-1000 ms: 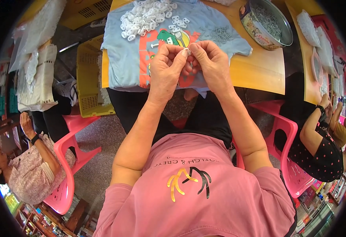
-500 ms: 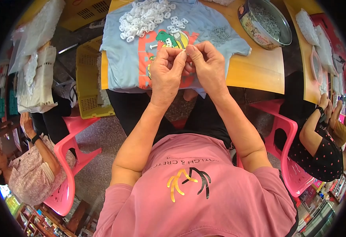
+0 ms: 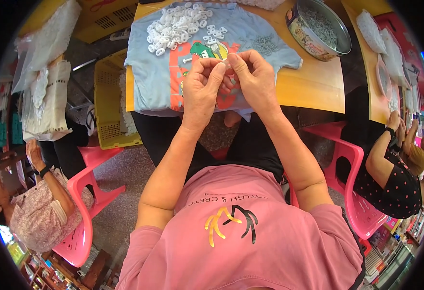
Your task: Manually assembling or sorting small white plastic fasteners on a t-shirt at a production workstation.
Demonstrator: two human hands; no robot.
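Observation:
My left hand (image 3: pixel 203 92) and my right hand (image 3: pixel 256 82) meet over a blue printed T-shirt (image 3: pixel 149 79) spread on the table. Both are closed, thumbs against index fingers, pinching a small white piece (image 3: pixel 225 61) that the fingertips mostly hide. Beyond them on the cloth lies a heap of white plastic pieces with holes (image 3: pixel 175 28). A smaller cluster of such pieces (image 3: pixel 215 33) sits to its right, and a loose pile of small grey screws (image 3: pixel 262 44) further right. Just left of my fingertips, a white peg-like part (image 3: pixel 187 60) rests on the print.
A round tin (image 3: pixel 313 41) of grey screws stands at the back right of the yellow tabletop (image 3: pixel 313 89). Left of the table is a yellow plastic crate (image 3: pixel 110 96). People sit on pink chairs (image 3: pixel 83 203) at both sides, beside other worktables.
My hands keep the same pinch, with the fingers shifting only slightly. The whole view has moved a little, so the tin and the table appear slightly further left.

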